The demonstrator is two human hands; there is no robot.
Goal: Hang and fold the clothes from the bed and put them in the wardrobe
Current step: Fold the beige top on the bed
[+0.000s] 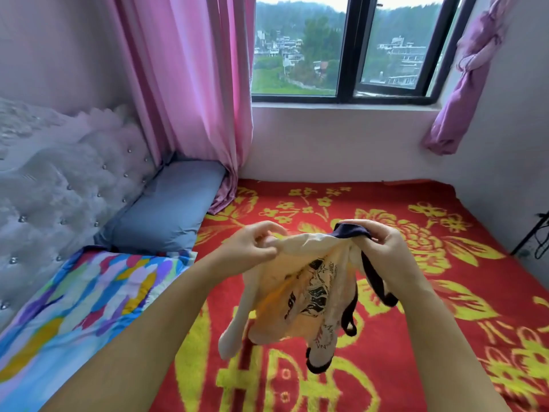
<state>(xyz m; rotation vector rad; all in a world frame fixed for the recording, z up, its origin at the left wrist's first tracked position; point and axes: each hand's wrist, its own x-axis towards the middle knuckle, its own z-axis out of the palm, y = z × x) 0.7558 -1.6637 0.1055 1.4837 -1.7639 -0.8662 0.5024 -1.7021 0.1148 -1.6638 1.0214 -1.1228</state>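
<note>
Fingers point(269, 242) of both hands pinch cream shirt point(297, 292) above bed point(445, 278).

both my forearms reaching forward, left hand point(255, 243) pinching, right hand point(383, 248) gripping, fingers curled, hands level

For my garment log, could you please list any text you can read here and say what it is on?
Black print on the cream T-shirt, held by the left hand and right hand: lettering present, but crumpled and blurred, unreadable.
Red blanket: yellow flowers and ornamental motifs, nothing legible.
</note>
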